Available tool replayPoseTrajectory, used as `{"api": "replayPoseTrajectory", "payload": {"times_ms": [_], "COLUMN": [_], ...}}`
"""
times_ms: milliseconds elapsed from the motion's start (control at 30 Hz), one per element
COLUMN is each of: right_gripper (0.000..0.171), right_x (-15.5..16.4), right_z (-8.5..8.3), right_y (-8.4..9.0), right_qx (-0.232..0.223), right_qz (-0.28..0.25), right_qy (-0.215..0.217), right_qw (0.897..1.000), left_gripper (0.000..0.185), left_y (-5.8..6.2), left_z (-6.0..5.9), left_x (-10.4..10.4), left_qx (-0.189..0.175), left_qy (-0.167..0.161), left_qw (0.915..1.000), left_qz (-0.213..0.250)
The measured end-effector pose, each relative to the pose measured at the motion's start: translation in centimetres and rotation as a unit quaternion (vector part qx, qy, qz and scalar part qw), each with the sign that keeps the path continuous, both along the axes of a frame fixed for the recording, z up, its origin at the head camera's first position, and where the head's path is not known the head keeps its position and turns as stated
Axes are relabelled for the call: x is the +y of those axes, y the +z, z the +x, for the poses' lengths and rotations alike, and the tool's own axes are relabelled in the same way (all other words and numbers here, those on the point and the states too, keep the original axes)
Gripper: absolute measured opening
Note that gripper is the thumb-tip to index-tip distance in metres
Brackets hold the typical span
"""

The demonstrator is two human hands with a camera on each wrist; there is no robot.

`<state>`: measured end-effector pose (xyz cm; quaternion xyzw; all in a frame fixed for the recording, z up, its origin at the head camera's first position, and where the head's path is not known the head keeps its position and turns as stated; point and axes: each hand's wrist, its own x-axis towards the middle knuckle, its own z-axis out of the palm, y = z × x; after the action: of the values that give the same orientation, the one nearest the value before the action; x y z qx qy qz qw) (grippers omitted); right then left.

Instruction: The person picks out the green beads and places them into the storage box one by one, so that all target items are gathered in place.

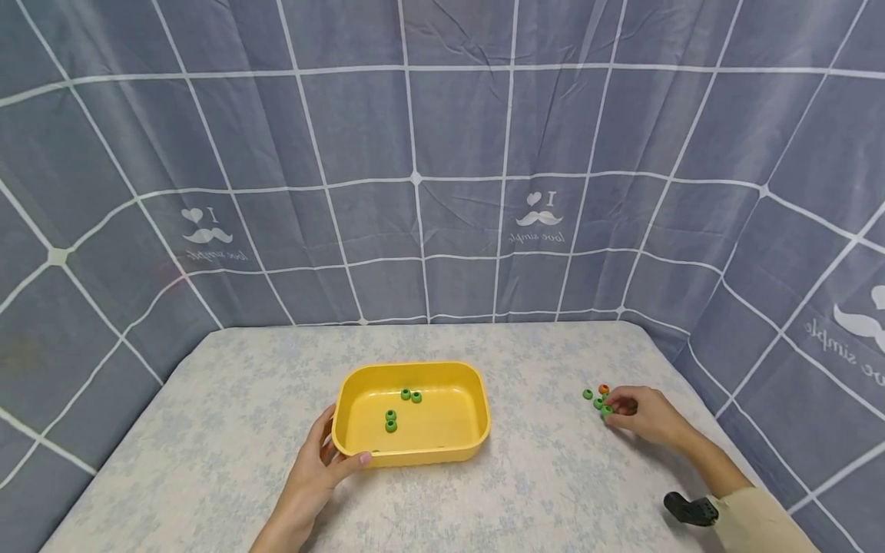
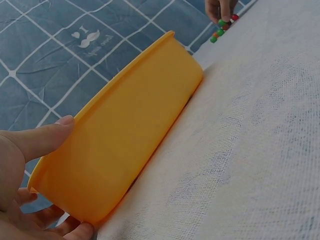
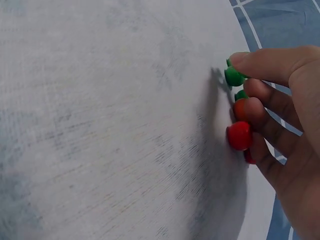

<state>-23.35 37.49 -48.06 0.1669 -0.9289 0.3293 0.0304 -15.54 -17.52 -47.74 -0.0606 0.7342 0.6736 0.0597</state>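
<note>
Looking down from the head camera, we see a table (image 1: 525,491) covered in pale, coarse-woven cloth with a faint blue floral print. On it sits a yellow tub (image 1: 477,430), smooth moulded plastic, oblong with rounded corners and a rolled rim. Four small green beads (image 1: 390,420) shaped like tiny rings lie on its floor.

Our left hand (image 1: 314,472) grips the tub's near left corner, thumb (image 2: 42,140) pressed along the outer wall and fingers curled beneath the edge.

Well to the right of the tub, our right hand (image 1: 639,415) rests on the cloth over a loose cluster of glossy beads. Thumb and fingertips pinch one green bead (image 3: 232,76); a red bead (image 3: 239,135) and others in green and orange lie touching the fingers (image 3: 265,112).

Behind the table hangs a wrinkled blue-grey fabric backdrop (image 1: 442,169) crossed by white grid lines. It carries a printed heart and moustache motif with script that appears mirrored, reading roughly "I love simple".
</note>
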Motion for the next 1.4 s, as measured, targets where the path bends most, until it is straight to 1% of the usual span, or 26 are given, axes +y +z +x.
{"api": "replayPoseTrajectory", "payload": {"times_ms": [233, 367, 600, 733, 933, 1233, 1400], "right_gripper": [0.018, 0.016, 0.014, 0.014, 0.014, 0.012, 0.012], "right_x": [-1.0, -1.7, -3.0, -4.1, -5.8, -8.4, -10.6], "right_z": [-0.9, -1.3, -2.3, -3.0, -3.6, -4.6, -5.5], "right_y": [0.8, 1.5, 2.4, 2.6, 2.9, 3.6, 4.0], "right_qx": [0.000, -0.010, -0.001, 0.002, 0.001, 0.006, 0.002], "right_qz": [0.001, -0.003, 0.013, 0.011, 0.006, 0.022, 0.014], "right_qy": [0.020, 0.030, 0.054, 0.072, 0.099, 0.111, 0.124], "right_qw": [1.000, 1.000, 0.998, 0.997, 0.995, 0.994, 0.992], "left_gripper": [0.116, 0.115, 0.114, 0.115, 0.115, 0.114, 0.115], "left_y": [-0.1, -0.1, 0.0, 0.0, 0.0, 0.1, 0.1], "left_z": [0.0, -0.1, -0.2, -0.1, 0.0, -0.2, -0.1], "left_x": [0.0, 0.1, 0.2, 0.1, 0.0, 0.2, 0.1], "left_qx": [0.003, 0.006, 0.008, 0.000, -0.003, 0.005, 0.003], "left_qy": [-0.001, -0.001, -0.004, 0.001, 0.001, 0.000, 0.006], "left_qw": [1.0000, 1.0000, 0.9999, 1.0000, 1.0000, 1.0000, 1.0000], "left_qz": [0.002, 0.006, 0.009, 0.006, 0.005, 0.008, 0.006]}}
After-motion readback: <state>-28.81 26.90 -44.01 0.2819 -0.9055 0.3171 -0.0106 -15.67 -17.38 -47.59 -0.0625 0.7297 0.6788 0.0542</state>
